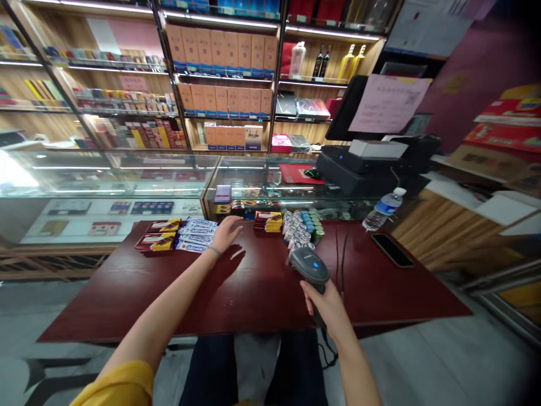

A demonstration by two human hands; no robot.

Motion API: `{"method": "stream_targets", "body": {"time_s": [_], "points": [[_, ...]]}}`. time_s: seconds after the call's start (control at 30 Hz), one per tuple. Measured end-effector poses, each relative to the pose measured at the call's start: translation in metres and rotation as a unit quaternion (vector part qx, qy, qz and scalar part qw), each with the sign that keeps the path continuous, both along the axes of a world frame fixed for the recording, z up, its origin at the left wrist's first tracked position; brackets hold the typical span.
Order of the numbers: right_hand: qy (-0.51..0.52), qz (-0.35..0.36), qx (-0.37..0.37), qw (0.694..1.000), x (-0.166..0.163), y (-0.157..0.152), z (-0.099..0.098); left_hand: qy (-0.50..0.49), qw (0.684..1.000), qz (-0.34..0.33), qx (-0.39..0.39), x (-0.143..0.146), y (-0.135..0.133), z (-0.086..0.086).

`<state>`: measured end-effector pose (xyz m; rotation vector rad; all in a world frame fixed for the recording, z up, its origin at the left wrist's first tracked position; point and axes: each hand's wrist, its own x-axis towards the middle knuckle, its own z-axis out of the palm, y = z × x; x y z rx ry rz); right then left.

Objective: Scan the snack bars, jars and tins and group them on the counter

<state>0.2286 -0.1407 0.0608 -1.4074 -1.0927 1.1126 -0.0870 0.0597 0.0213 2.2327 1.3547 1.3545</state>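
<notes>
My right hand (pixel 323 301) grips a dark barcode scanner (pixel 310 264) with a small blue light on top, its head held near a cluster of small cylindrical packs (pixel 296 228). My left hand (pixel 227 233) hovers over the table with its fingers apart and nothing in it. Just left of that hand lie several blue-and-white wrapped bars (pixel 195 235). Beside them are stacks of yellow-and-brown packets (pixel 159 235). Another stack of yellow-and-brown packets (pixel 268 222) sits between my left hand and the cylindrical packs.
A dark red table (pixel 249 299) spans the front. On its right are a water bottle (pixel 384 210) and a phone (pixel 392 250). Behind stands a glass display counter (pixel 169 175) with a monitor (pixel 346 107). The scanner's cable (pixel 327 349) hangs below the table edge.
</notes>
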Motion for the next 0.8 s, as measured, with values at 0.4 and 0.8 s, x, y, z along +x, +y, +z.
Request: {"method": "stream_targets", "body": {"time_s": [0.4,0.8], "points": [[0.002,0.031,0.01,0.999,0.008,0.002,-0.003,0.092,0.992,-0.027,-0.077,0.075,0.063,-0.031],[0.007,0.011,0.006,1.0,0.003,-0.001,-0.002,0.105,0.992,-0.032,-0.058,0.072,0.057,-0.012]]}}
